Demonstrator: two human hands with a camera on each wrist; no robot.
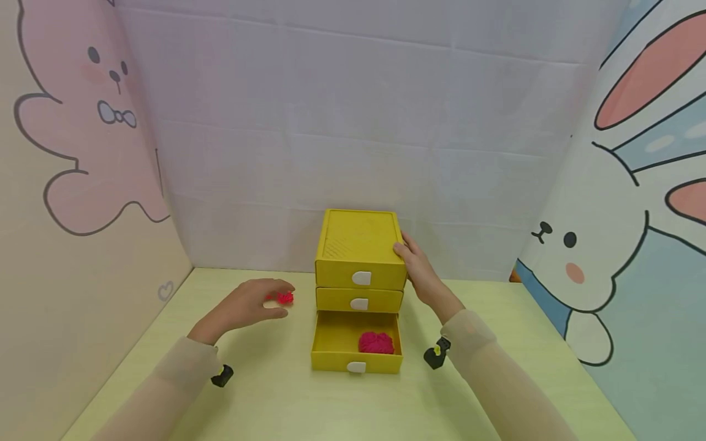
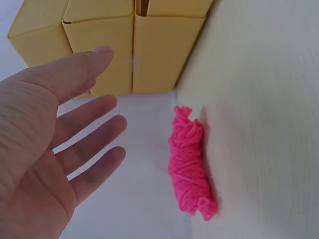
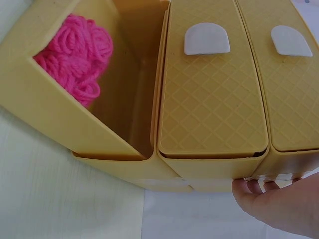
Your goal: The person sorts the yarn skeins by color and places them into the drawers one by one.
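A yellow three-drawer box (image 1: 361, 236) stands against the white backdrop. Its bottom drawer (image 1: 336, 361) is pulled out and holds a ball of magenta yarn (image 1: 377, 343) in its right part. On the table left of the box lies a bright pink yarn skein (image 2: 188, 164), partly behind my left hand in the head view. My left hand (image 1: 250, 303) hovers beside this skein, fingers spread and holding nothing. My right hand (image 1: 421, 269) rests against the right side of the box near its top, with fingertips (image 3: 244, 189) touching the side wall.
The upper two drawers are closed, each with a white tab handle (image 1: 361, 278). Behind the box rises a white cloth backdrop (image 1: 358, 122). Side panels with a pink cartoon figure (image 1: 94, 135) and a white rabbit (image 1: 595, 245) flank the pale table (image 1: 265, 404).
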